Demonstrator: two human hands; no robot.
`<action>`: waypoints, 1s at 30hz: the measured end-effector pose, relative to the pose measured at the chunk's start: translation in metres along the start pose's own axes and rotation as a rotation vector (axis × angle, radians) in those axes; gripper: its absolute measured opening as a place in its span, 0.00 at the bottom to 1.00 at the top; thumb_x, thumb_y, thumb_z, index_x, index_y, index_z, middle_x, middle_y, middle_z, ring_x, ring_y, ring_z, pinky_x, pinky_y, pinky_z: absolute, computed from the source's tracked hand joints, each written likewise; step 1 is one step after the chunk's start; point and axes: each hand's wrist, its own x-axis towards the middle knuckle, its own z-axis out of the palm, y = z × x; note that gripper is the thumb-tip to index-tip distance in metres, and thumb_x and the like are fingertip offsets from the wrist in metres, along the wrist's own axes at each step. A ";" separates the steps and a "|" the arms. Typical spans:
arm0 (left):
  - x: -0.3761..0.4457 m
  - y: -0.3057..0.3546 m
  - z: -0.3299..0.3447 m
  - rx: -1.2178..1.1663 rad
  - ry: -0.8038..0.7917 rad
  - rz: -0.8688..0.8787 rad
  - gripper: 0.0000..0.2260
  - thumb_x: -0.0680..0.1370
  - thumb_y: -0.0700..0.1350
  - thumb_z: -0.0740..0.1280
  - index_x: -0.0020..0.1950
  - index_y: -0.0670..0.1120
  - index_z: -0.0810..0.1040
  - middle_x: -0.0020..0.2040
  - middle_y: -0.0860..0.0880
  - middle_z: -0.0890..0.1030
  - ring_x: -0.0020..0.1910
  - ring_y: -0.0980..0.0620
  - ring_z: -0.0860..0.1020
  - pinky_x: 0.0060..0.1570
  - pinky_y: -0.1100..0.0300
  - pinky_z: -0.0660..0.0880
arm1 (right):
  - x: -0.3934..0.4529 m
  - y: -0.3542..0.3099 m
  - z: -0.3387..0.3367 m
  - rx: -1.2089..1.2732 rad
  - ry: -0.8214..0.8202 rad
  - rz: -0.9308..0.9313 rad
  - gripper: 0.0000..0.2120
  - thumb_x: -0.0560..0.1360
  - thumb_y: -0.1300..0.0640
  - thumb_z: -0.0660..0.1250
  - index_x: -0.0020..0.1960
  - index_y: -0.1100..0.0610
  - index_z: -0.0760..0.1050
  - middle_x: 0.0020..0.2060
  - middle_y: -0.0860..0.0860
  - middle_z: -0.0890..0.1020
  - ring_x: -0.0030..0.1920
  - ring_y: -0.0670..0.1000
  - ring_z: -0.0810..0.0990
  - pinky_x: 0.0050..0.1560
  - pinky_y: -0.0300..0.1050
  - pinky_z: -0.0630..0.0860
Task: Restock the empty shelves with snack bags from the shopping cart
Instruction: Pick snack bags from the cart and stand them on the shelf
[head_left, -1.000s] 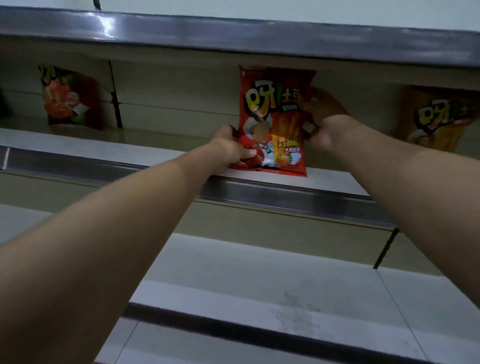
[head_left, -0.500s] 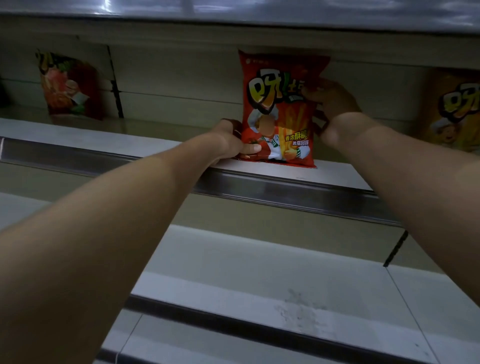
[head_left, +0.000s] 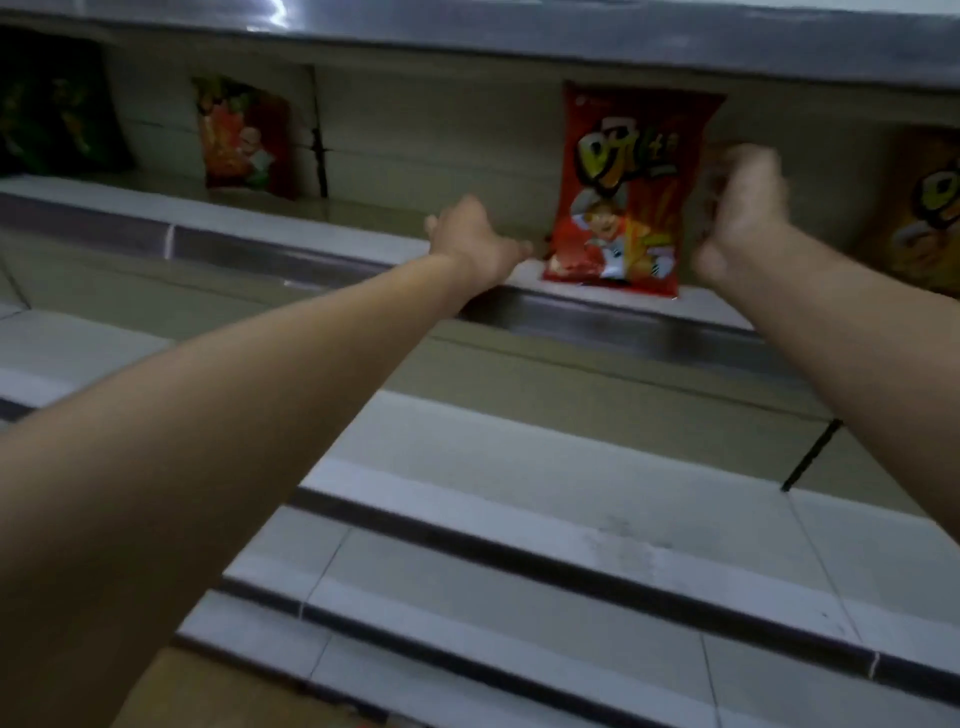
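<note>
The red foil snack bag with yellow lettering and a cartoon figure (head_left: 621, 192) stands upright near the front edge of the grey metal shelf (head_left: 332, 234), its back towards the beige rear panel, between both hands. The left hand (head_left: 475, 241) rests at the shelf edge just left of the bag's lower corner, fingers loosely extended and holding nothing; the right hand (head_left: 745, 208) is just right of the bag, blurred, fingers loosely curled, with no grip visible. Further along the shelf stand a second red snack bag (head_left: 241, 137) and a dark green bag (head_left: 57, 104) at far left, and an orange bag (head_left: 919, 208) at right.
</note>
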 end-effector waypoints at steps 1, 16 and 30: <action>-0.011 -0.010 -0.012 -0.007 0.011 0.000 0.21 0.74 0.53 0.71 0.61 0.43 0.72 0.62 0.43 0.74 0.66 0.43 0.68 0.65 0.53 0.67 | -0.014 0.006 0.005 -0.019 0.011 0.002 0.07 0.74 0.60 0.63 0.38 0.53 0.69 0.27 0.47 0.71 0.21 0.43 0.67 0.22 0.35 0.64; -0.191 -0.284 -0.149 -0.122 -0.247 -0.465 0.08 0.76 0.44 0.68 0.51 0.46 0.71 0.48 0.47 0.75 0.46 0.49 0.74 0.42 0.61 0.72 | -0.309 0.242 0.078 -0.268 -0.467 0.750 0.06 0.80 0.60 0.61 0.52 0.59 0.75 0.47 0.57 0.81 0.43 0.55 0.80 0.47 0.47 0.78; -0.391 -0.494 -0.127 -0.083 -0.673 -0.968 0.08 0.81 0.47 0.62 0.54 0.44 0.68 0.51 0.45 0.71 0.49 0.48 0.73 0.47 0.55 0.67 | -0.528 0.421 -0.006 -0.921 -0.625 0.826 0.06 0.78 0.59 0.66 0.44 0.51 0.78 0.49 0.53 0.84 0.54 0.53 0.80 0.56 0.47 0.75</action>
